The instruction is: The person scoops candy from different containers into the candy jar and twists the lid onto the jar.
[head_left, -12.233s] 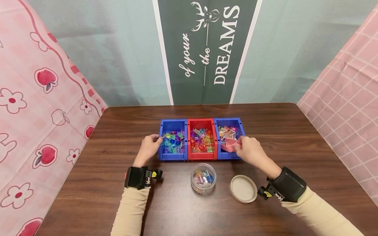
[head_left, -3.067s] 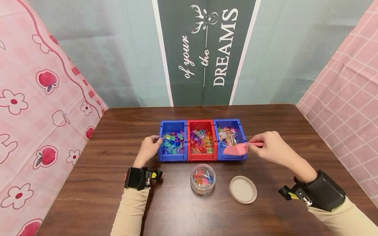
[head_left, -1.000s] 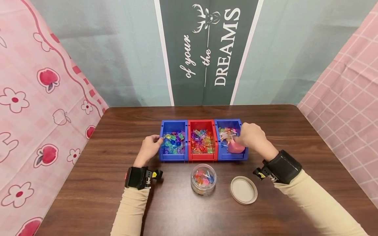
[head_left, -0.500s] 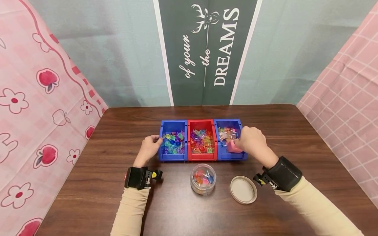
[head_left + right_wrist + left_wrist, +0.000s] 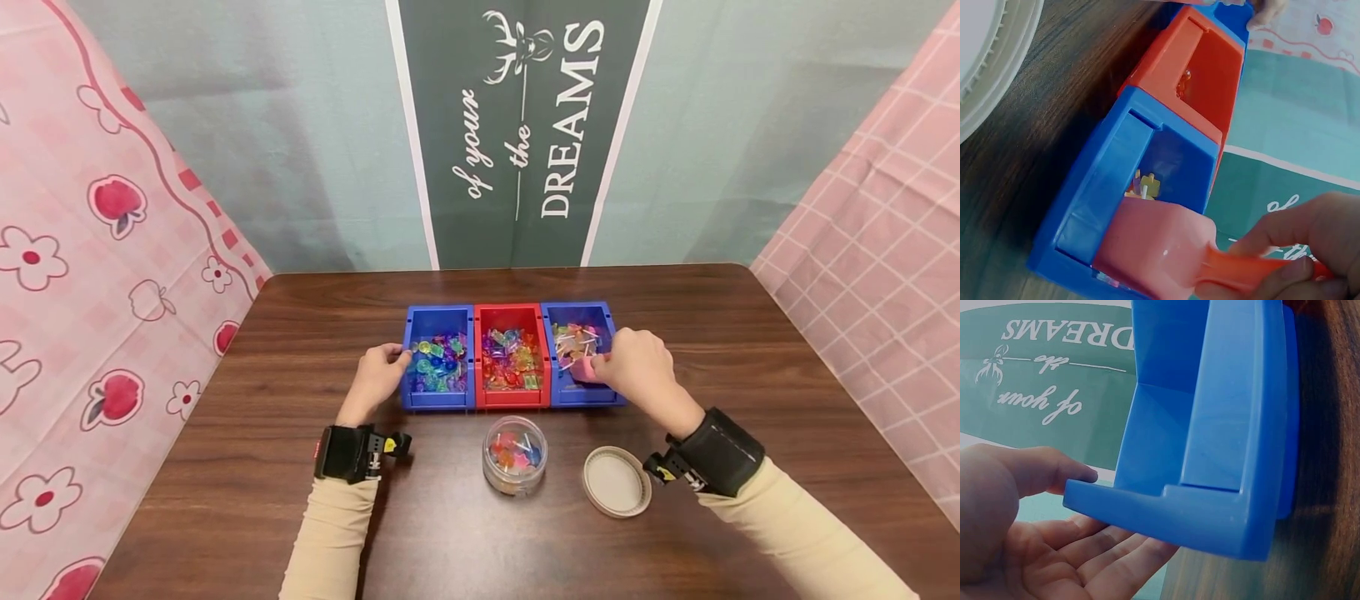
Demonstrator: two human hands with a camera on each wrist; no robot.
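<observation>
At the left end of the row, my left hand (image 5: 375, 377) grips the side wall of a blue bin (image 5: 438, 401); the left wrist view has the thumb at the rim and the fingers along the outside. My right hand (image 5: 641, 367) holds the handle of a pink scoop (image 5: 1154, 250), thumb and fingers curled round it. The scoop's bowl is down inside the right blue bin (image 5: 1079, 219), among small translucent pieces, some with white sticks like lollipops. What the bowl contains is hidden in the right wrist view, where its outer side faces up.
A red bin (image 5: 512, 400) of colourful translucent pieces stands between the blue ones. In front are an uncovered clear jar (image 5: 514, 482) partly filled with similar pieces and, to its right, a round pale lid (image 5: 617, 482). Curtains enclose the table (image 5: 420, 542).
Since about three seconds ago, my right hand has moved left, lowering the scoop into the right bin and further back among the pieces. The jar holds more orange-red pieces than twelve seconds ago.
</observation>
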